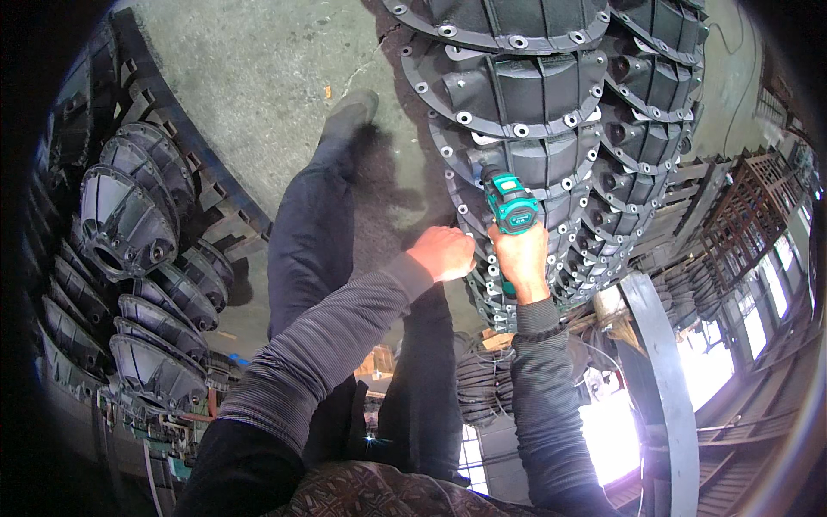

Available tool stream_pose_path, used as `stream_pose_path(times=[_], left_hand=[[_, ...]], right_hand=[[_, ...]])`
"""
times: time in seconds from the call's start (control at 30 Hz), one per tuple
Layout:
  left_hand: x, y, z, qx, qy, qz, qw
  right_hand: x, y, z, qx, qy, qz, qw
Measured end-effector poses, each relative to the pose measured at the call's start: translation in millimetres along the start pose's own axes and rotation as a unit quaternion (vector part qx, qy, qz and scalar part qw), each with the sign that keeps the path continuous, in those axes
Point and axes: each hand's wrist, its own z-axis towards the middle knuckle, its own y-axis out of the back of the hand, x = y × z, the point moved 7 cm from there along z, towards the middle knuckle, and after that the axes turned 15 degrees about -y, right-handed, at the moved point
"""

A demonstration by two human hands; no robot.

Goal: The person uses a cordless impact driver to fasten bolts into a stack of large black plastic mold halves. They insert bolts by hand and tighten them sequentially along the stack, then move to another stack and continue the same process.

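My right hand is wrapped round the grip of a teal and black cordless drill. The drill's nose points away from me, over the flanges of a tall stack of dark cast metal housings. Whether its tip touches a housing, I cannot tell. My left hand is closed, just left of the drill and beside the stack's bolt-hole rims. Its fingertips are turned from view, so anything in them is hidden. Light metal rings line the holes along each flange.
A second stack of housings stands right behind the first. More bell-shaped housings are piled at the left, by a dark slotted rail. My foot rests on the concrete floor. A grey post rises at lower right.
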Motion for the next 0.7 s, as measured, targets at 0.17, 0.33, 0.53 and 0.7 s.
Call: stream_pose_path(times=[0.17, 0.33, 0.53, 0.7], left_hand=[[7, -7, 3, 0.023, -0.018, -0.036, 0.999], [8, -5, 8, -0.024, -0.032, -0.002, 0.999], [6, -13, 7, -0.017, -0.029, -0.001, 0.999], [9, -23, 5, 0.013, -0.032, 0.039, 0.999]], right_hand=[[-2, 1, -3, -0.004, -0.028, -0.012, 1.0], [6, 9, -7, -0.015, -0.01, -0.012, 1.0], [8, 11, -11, 0.022, -0.006, -0.009, 1.0], [8, 12, -13, 0.031, 0.013, -0.006, 0.999]])
